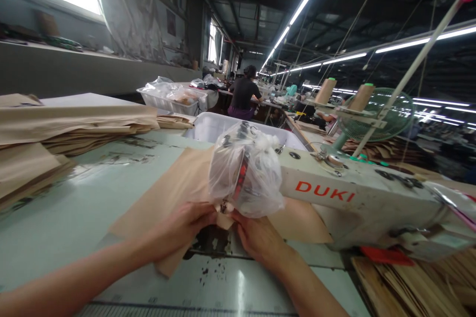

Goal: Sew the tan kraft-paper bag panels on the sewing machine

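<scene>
A tan fabric piece (174, 185) lies across the sewing machine bed, running under the machine head and out behind it on the right. The head of the sewing machine (320, 178) is wrapped in a clear plastic bag (260, 178). My left hand (197, 218) is closed, with its fingertips pinching the fabric just left of the presser foot (223, 206). From the right, my right hand (256, 237) is closed on the same fabric, close to a small folded end in front of the foot. The needle is hidden, and the bag partly covers my right fingertips.
Stacked tan pieces (92, 126) lie at the left. Behind the machine is a white bin (208, 126); a bag-filled basket (171, 103) stands farther back. Thread cones (326, 91) and a green fan (375, 113) rise at right. A person (243, 91) sits ahead.
</scene>
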`<state>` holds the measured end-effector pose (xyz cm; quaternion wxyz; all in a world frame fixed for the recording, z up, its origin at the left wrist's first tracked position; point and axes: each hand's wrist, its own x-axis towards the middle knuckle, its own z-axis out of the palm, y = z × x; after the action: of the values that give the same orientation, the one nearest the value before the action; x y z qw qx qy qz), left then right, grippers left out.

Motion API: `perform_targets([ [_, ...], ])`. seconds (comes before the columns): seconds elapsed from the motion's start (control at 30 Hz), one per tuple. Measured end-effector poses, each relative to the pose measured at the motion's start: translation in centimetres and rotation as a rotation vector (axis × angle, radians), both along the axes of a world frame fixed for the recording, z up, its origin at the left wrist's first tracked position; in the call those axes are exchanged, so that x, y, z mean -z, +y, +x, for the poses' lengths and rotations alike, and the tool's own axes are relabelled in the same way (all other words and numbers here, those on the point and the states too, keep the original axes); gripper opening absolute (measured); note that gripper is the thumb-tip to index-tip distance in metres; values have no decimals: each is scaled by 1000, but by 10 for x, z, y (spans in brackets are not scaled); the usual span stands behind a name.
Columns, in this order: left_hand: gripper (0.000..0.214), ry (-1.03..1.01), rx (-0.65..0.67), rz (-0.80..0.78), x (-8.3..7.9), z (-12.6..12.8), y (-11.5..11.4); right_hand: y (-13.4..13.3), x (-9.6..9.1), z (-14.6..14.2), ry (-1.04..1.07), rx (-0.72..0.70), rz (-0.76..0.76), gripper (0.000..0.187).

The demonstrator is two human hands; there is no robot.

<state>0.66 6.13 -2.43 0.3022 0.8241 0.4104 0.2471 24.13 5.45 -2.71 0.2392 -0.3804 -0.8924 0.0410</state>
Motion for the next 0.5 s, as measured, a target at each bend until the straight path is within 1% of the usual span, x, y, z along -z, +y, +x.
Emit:
perform_targets([
  [0.07,38,-48,-25,-49,2,0,2,-7,1,3,73,113,42,41],
  [0.13,40,-86,-41,-86,6,1,3,-19,1,3,127,238,98,30],
  [0.17,40,-103,-43,-101,7,1,3,-25,1,2,119,259,124,26],
  [0.2,40,-119,-44,-116,8,1,4,-31,2,0,87,243,145,21],
  [0.27,40,-149,-48,-136,8,2,5,-37,4,-5,-10,153,173,16],
  [0.33,39,-173,-58,-144,8,2,6,-35,9,-8,-81,86,181,17],
  [0.4,36,-190,-65,-142,8,3,7,-30,15,-11,-106,62,173,21],
  [0.5,34,-205,-72,-123,13,3,8,-24,23,-12,-100,62,170,25],
])
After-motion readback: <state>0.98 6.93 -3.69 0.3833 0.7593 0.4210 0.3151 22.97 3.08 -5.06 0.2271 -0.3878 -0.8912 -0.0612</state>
